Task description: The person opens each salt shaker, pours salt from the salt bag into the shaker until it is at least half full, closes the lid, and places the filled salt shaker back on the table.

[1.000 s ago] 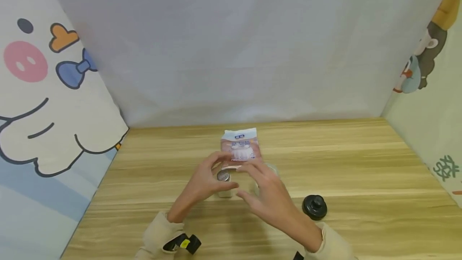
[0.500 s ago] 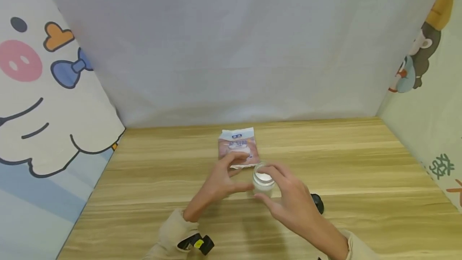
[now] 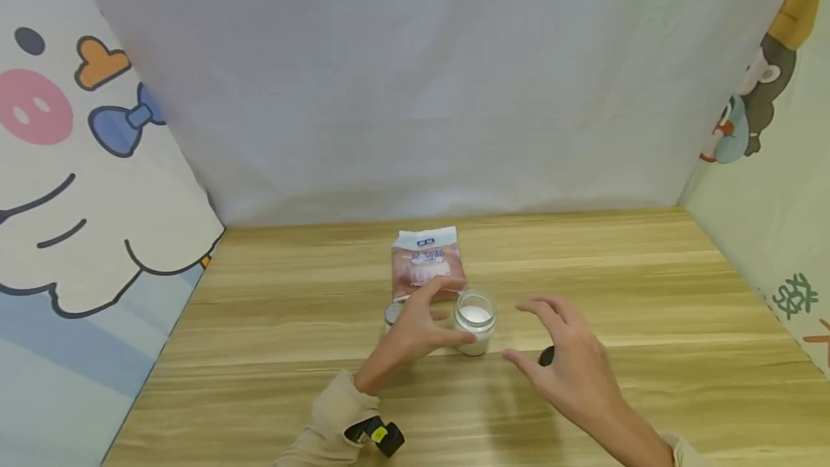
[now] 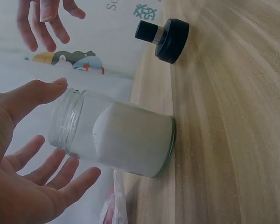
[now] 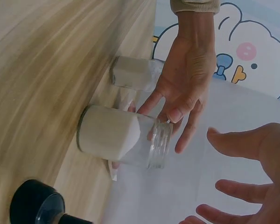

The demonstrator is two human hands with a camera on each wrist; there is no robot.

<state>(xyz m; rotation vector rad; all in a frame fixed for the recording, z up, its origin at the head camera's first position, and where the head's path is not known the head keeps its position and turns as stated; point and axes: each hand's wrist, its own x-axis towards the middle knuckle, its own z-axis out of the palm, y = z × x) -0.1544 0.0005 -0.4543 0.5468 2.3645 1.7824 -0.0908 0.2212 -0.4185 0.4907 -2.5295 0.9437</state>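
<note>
An uncovered glass jar [image 3: 475,343] partly filled with white powder stands upright on the table. Around its left side curves my left hand [image 3: 418,328], relaxed, with thumb and fingertips right at the threaded rim in the left wrist view. My right hand [image 3: 577,362] hovers to the jar's right, fingers spread and holding nothing. Partly hidden behind that hand lies a black round lid [image 4: 172,42] with a knob on top, fully visible in the left wrist view. A smaller glass container [image 5: 133,72] of white contents, with a metallic top in the head view, sits behind my left hand.
A pink and white packet [image 3: 424,258] lies flat behind the jars. Grey cloth [image 3: 454,92] hangs along the table's back edge, with cartoon-printed panels on both sides. Wood-grain tabletop [image 3: 292,294] stretches out to either side.
Both hands have moved right, from the smaller container to the open jar. The right hand was at the jar's rim half a second ago and has since drawn away to the right.
</note>
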